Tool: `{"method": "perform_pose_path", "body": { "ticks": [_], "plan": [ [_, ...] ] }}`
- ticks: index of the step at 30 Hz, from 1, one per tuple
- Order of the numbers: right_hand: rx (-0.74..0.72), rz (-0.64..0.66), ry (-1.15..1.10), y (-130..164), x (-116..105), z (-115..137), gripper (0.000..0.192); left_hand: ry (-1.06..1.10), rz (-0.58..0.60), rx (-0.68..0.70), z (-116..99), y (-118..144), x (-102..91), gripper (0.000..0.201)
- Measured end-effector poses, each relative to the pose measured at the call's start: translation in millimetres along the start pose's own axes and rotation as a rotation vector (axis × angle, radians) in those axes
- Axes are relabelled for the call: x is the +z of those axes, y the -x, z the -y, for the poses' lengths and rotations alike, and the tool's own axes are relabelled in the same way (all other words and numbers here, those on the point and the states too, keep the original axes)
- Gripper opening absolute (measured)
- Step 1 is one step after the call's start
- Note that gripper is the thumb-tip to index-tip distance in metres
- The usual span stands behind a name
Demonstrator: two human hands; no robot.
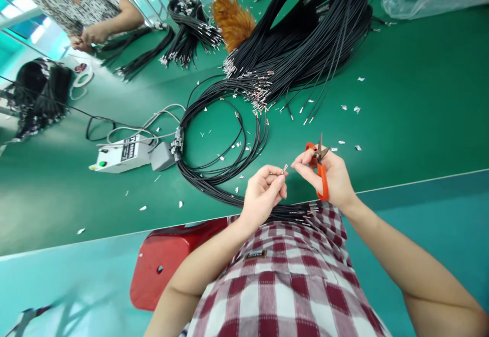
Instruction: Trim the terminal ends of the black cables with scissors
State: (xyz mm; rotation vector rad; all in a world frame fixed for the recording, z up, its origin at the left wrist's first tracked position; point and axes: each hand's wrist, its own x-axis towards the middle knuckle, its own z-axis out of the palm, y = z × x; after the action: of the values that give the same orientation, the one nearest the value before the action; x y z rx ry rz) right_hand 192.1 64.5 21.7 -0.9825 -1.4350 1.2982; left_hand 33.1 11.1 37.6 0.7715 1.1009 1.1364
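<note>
Between the thumb and fingers of my left hand [266, 190] is pinched the end of a black cable, its thin wire tips [284, 169] fanned out. My right hand [330, 174] holds scissors with orange handles [323, 183]; their blades [321, 151] point away from me and stand slightly apart. The thumb and forefinger of that hand nearly meet, close to the wire tips. A looped bundle of black cables [206, 186] lies on the green table, gathered at grey connectors [178, 143]. More cable ends [305, 212] lie at the table edge against my checked apron.
A large heap of black cables [305, 46] lies ahead, beside a brown feather duster [233, 21]. Left stands a white box with a green button [124, 153]. White scraps [357, 109] dot the table. A red stool [164, 265] is below. Another person's hands [89, 37] work across the table.
</note>
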Motion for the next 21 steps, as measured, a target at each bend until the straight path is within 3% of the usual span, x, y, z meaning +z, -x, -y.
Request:
{"method": "perform_pose_path", "body": {
  "ticks": [12, 17, 21],
  "plan": [
    [0.156, 0.005, -0.23, 0, 17, 4, 0.035, -0.016, 0.004, 0.032, 4, 2, -1.3, 0.033],
    [0.151, -0.017, -0.232, 5, 23, -1, 0.036, -0.073, 0.036, 0.117, 6, 4, -3.7, 0.046],
    [0.107, -0.013, -0.19, 10, 26, -2, 0.036, -0.202, 0.053, 0.171, 6, 7, -4.8, 0.037]
  ]
}}
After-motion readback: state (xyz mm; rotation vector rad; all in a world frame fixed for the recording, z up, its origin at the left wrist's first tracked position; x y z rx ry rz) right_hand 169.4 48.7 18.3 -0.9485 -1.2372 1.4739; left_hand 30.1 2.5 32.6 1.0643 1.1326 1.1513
